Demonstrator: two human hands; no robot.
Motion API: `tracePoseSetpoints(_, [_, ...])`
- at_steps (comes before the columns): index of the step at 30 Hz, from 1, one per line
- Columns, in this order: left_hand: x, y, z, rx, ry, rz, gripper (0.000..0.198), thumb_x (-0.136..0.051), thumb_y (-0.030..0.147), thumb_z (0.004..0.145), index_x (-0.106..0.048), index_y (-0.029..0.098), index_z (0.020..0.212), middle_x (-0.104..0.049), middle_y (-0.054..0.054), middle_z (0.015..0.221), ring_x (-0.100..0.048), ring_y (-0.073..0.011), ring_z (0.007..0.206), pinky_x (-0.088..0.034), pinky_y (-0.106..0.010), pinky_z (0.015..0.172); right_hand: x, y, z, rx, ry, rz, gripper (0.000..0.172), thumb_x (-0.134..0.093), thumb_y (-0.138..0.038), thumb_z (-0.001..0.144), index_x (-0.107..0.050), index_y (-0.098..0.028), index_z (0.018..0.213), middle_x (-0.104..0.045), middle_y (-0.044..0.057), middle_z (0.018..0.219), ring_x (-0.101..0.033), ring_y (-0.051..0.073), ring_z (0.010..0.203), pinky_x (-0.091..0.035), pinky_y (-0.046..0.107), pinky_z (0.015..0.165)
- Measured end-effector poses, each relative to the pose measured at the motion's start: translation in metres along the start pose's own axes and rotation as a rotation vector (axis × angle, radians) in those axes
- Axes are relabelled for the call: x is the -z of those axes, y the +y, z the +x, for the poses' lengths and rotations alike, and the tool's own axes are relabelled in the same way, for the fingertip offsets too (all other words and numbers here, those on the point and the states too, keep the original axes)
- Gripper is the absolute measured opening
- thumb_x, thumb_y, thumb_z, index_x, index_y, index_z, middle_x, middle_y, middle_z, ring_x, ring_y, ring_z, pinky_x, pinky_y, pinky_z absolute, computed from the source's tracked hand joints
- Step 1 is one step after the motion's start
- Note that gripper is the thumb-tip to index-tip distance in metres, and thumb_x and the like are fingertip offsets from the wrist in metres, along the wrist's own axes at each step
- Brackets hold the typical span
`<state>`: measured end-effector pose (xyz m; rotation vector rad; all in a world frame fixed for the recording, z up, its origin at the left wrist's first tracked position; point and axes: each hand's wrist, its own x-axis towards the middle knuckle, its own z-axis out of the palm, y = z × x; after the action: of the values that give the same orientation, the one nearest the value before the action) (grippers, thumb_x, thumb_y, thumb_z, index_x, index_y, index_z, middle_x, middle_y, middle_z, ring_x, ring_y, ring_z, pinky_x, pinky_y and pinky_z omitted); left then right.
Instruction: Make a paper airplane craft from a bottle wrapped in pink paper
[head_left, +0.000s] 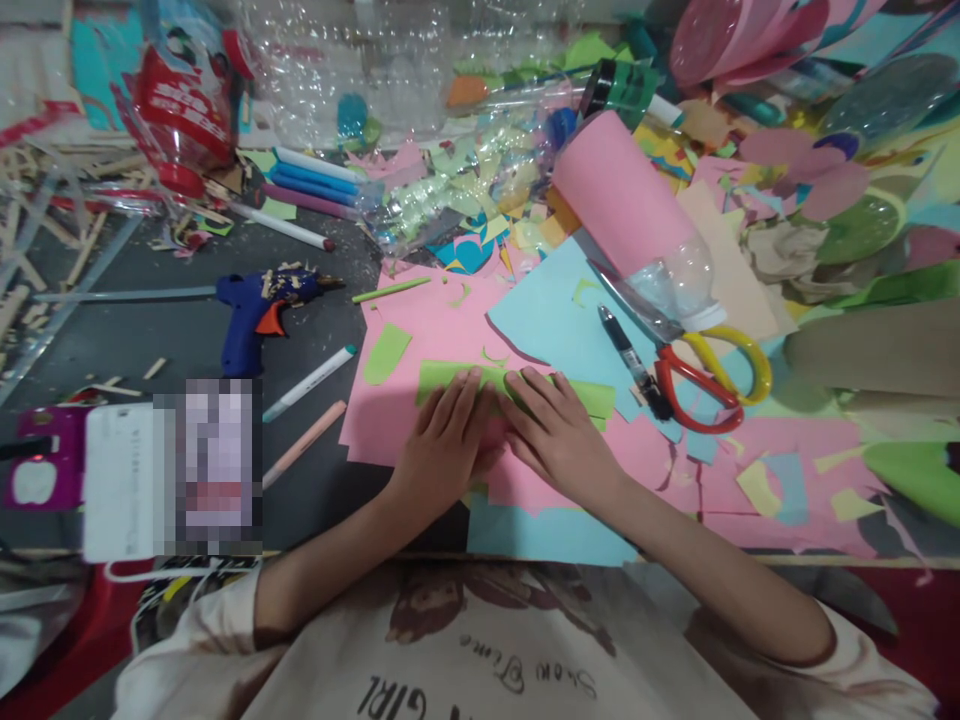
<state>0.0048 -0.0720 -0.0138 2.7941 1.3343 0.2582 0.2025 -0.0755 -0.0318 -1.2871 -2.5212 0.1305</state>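
Note:
My left hand [446,440] and my right hand [559,430] are side by side on a long strip of green paper [592,397]. The strip looks folded or rolled lengthwise. My fingers curve over it close together, with the thumbs tucked low near the middle. Both hands are closed on the paper, and its centre is hidden under them. Beneath lies a sheet of pink paper [420,310]. A small rounded green cutout [388,353] is left of the strip. Scissors with red and yellow handles [697,420] and a black pen [626,345] lie to the right.
A pink-wrapped plastic bottle [622,190] lies on light blue paper [540,305]. At left are a blue glue gun [255,310], capped markers [311,383] and a white power bank [120,480]. Paper scraps [780,485] cover the right side. Clear plastic packaging [337,60] stands behind.

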Motion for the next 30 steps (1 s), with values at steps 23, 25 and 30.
tracePoseSetpoints(23, [-0.004,0.002,-0.003,0.03,-0.012,-0.05,0.056,-0.047,0.034,0.096,-0.046,0.003,0.143,-0.053,-0.024,0.143,-0.049,-0.031,0.137,-0.038,-0.043,0.112,0.0,0.001,-0.001,0.021,0.017,0.031,0.039,-0.051,-0.023,0.096,-0.061,-0.014,0.132,-0.063,0.015,0.137,-0.048,0.027,0.137,-0.039,0.049,0.116])
tracePoseSetpoints(25, [-0.003,0.002,-0.002,0.026,-0.003,-0.044,0.055,-0.048,0.033,0.096,-0.047,0.002,0.141,-0.055,-0.024,0.141,-0.05,-0.0314,0.135,-0.039,-0.043,0.111,0.0,0.001,0.0,0.022,0.018,0.027,0.038,-0.051,-0.024,0.096,-0.063,-0.013,0.13,-0.064,0.015,0.136,-0.049,0.027,0.136,-0.039,0.049,0.116])
tracePoseSetpoints(30, [0.006,-0.001,0.006,0.011,-0.009,-0.026,0.049,-0.048,0.036,0.096,-0.056,0.004,0.133,-0.06,-0.023,0.135,-0.055,-0.0313,0.129,-0.042,-0.041,0.104,0.001,0.001,0.001,0.035,0.041,0.005,0.033,-0.05,-0.024,0.097,-0.068,-0.012,0.121,-0.066,0.016,0.133,-0.052,0.026,0.132,-0.042,0.047,0.113])
